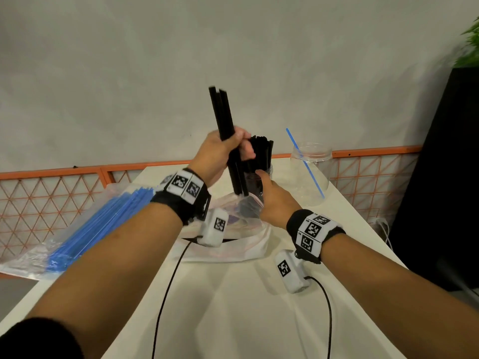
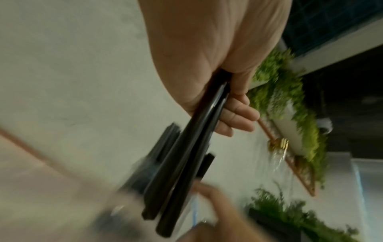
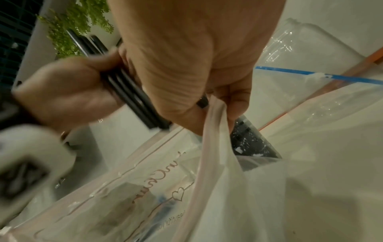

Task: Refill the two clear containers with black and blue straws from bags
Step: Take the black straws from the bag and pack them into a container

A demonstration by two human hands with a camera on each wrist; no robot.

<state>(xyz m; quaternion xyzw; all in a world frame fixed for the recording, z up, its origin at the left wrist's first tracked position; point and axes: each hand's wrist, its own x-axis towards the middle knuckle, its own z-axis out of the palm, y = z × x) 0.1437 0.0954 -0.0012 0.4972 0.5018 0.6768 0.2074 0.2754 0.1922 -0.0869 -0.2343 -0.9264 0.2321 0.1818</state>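
My left hand point(image 1: 237, 147) grips a bundle of black straws point(image 1: 223, 117) and holds it nearly upright. The bundle's lower ends hang just above the mouth of a clear zip bag point(image 1: 241, 244) lying on the white table point(image 1: 233, 307). My right hand point(image 1: 267, 189) pinches the bag's rim point(image 3: 215, 117). Behind the hands stands a clear container point(image 1: 268, 170) packed with black straws point(image 1: 261, 149). A second clear container point(image 1: 315, 174) at the right holds one blue straw point(image 1: 305, 163). In the left wrist view my fingers point(image 2: 238, 117) wrap the black straws point(image 2: 184, 163).
A clear bag of blue straws point(image 1: 101, 221) lies at the table's left edge. An orange lattice fence point(image 1: 51, 198) runs behind the table. A black cabinet point(image 1: 445, 177) with a green plant point(image 1: 470, 45) stands at the right. Two black cables point(image 1: 166, 294) cross the table's near part.
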